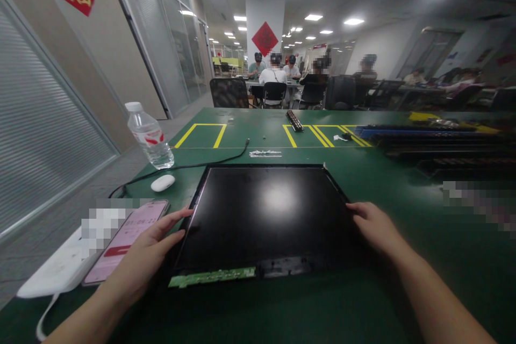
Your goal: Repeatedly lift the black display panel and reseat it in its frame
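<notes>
**Screen panel (258,220) held by its two sides**

The green table (250,123) is the largest thing in view, and the dark, glossy screen panel lies low over its near half, in front of the person; whether its underside touches the tabletop cannot be told. Far beyond the panel, people sit around other tables, one in a white top (273,76) with their back turned. To the panel's right, and farther off, long dark bars (427,142) lie in a blurred heap.

A white device (60,263) and a phone (129,239) with a pink display lie left of the panel. A clear bottle (150,137) with a red and white label stands beyond its far left corner.

The person's left hand (155,239) holds the panel's left edge, thumb and forefinger slightly spread. The right hand (373,220) holds the right edge, its lower fingers hidden.

A black cable (201,164) runs past the panel's far left corner. A narrow green circuit board (213,277) sits along the panel's near edge, toward the left. A short black ribbed strip (294,121) lies well beyond the panel, a white oval case (163,183) left of it, and a crumpled white strip (265,154) just past its far edge.
</notes>
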